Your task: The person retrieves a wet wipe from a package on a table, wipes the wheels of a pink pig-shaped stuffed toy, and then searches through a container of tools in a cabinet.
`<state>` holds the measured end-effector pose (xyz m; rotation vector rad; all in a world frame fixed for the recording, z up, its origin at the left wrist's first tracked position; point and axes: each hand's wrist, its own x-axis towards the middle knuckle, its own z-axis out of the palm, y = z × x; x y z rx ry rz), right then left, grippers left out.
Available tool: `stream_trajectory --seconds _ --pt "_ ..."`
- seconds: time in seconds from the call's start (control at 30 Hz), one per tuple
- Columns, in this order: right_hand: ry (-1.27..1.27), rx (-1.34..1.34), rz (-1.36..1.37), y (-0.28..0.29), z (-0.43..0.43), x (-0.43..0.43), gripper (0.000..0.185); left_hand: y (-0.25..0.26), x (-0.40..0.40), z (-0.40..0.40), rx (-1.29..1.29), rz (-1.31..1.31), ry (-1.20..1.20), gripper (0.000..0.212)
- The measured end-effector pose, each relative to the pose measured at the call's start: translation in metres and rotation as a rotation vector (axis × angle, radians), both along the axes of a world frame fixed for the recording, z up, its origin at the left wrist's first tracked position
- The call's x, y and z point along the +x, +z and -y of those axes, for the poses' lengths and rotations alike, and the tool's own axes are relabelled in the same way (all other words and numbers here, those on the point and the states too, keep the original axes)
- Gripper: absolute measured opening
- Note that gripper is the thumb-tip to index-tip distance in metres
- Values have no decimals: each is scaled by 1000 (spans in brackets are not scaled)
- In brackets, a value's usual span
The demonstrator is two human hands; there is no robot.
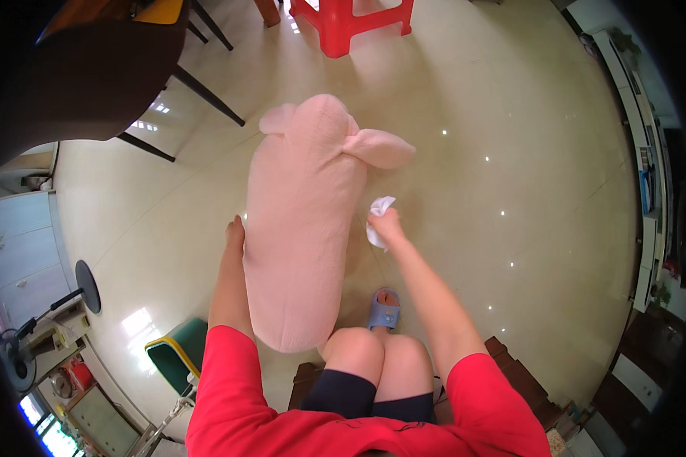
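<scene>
A long pink plush toy (300, 228) with stubby limbs or ears at its far end stretches out in front of my knees, above the tiled floor. My left hand (236, 233) rests against its left side, with most of the fingers hidden behind the plush. To the right of the toy and apart from it, my right hand (387, 224) grips a crumpled white cloth or tissue (382, 205). One blue slipper (384, 311) shows on my foot below that hand.
A dark chair (103, 85) stands at the upper left, and a red plastic stool (343, 28) at the top. A floor fan (20, 357) and a green, yellow-edged object (177, 354) are at the lower left. A low white cabinet (634, 125) lines the right side.
</scene>
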<state>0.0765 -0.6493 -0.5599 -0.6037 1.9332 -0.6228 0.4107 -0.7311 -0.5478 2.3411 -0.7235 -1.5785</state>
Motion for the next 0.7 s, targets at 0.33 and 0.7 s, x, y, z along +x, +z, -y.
stream_trajectory --seconds 0.33,0.7 --pt "-151 -61 570 -28 -20 71 31 63 -44 -23 -98 -644 -50 55" --pt "-218 -349 654 145 -63 38 37 267 -87 -61 -660 382 -931 43"
